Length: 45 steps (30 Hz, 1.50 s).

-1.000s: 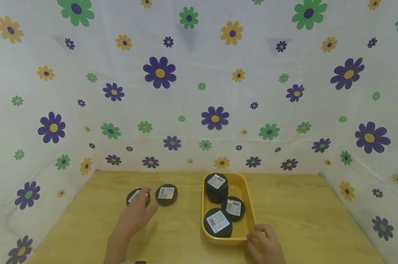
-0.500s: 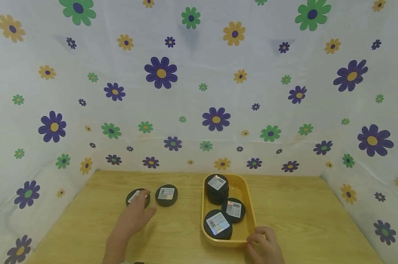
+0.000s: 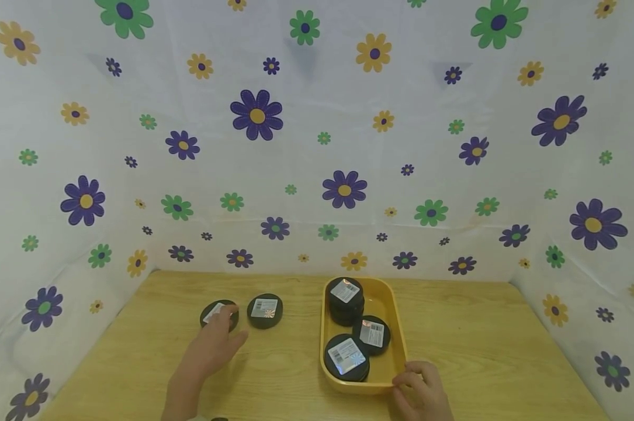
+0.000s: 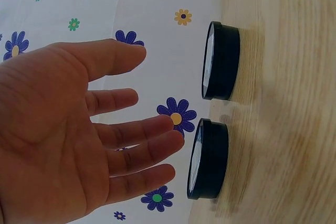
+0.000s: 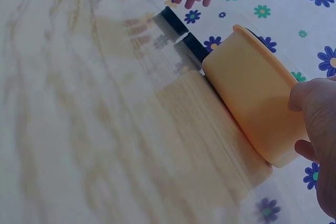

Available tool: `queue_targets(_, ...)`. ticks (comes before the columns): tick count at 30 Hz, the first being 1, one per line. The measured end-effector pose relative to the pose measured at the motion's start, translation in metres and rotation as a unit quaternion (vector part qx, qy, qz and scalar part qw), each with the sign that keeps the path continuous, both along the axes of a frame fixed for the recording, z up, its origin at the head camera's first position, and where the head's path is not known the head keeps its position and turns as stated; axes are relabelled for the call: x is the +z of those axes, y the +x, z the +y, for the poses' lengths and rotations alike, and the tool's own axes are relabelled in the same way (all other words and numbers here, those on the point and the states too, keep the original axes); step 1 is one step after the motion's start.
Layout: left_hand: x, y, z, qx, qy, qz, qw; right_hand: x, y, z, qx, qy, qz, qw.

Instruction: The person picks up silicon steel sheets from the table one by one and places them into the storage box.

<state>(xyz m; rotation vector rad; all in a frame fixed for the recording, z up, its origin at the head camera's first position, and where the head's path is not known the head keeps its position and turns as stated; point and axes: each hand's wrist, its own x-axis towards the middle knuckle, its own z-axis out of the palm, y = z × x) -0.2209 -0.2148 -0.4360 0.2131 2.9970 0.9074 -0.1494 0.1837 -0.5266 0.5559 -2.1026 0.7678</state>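
My left hand point(image 3: 211, 345) hovers with spread fingers over a round black container point(image 3: 209, 308) that has a white label on top. Space shows between its fingertips and that container in the left wrist view. A second black container point(image 3: 264, 311) lies just to the right. At the front right corner of a yellow bin point(image 3: 399, 327), my right hand point(image 3: 424, 389) grips the edge with curled fingers. Inside the bin, a stack of black containers point(image 3: 346, 301) stands at the back left, with more labelled containers point(image 3: 346, 358) at the front left and a container point(image 3: 371, 334) beside them.
A pale wooden table point(image 3: 469, 327) carries everything. Around its back and sides hangs a white cloth point(image 3: 295, 158) printed with purple, green and yellow flowers. A small dark object point(image 3: 220, 418) shows at the bottom edge, mostly cut off.
My left hand has drawn very slightly back toward me, still above the left container. The right hand keeps its place at the bin's corner, and the containers have not moved.
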Motion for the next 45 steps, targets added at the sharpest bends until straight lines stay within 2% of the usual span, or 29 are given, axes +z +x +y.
queue_targets(3,-0.001,0.0,0.0,0.004,-0.008,-0.006,0.9999,-0.001,0.0,0.0,0.001,0.0,0.002,1.0)
queue_targets(10,-0.005,-0.002,-0.002,0.005,-0.015,-0.011,0.9998,-0.006,-0.006,0.004,0.046,-0.012,0.037,0.9982)
queue_targets(21,-0.008,-0.002,-0.004,0.01,-0.012,-0.02,0.9997,0.003,0.002,-0.002,-0.007,-0.008,-0.02,0.9997)
queue_targets(38,-0.016,-0.008,-0.008,0.026,-0.031,-0.026,0.9988,0.003,0.003,-0.002,-0.008,-0.012,-0.018,0.9997)
queue_targets(45,-0.017,-0.008,-0.01,0.035,-0.035,-0.03,0.9983,0.002,0.002,-0.001,-0.002,-0.01,-0.016,0.9998)
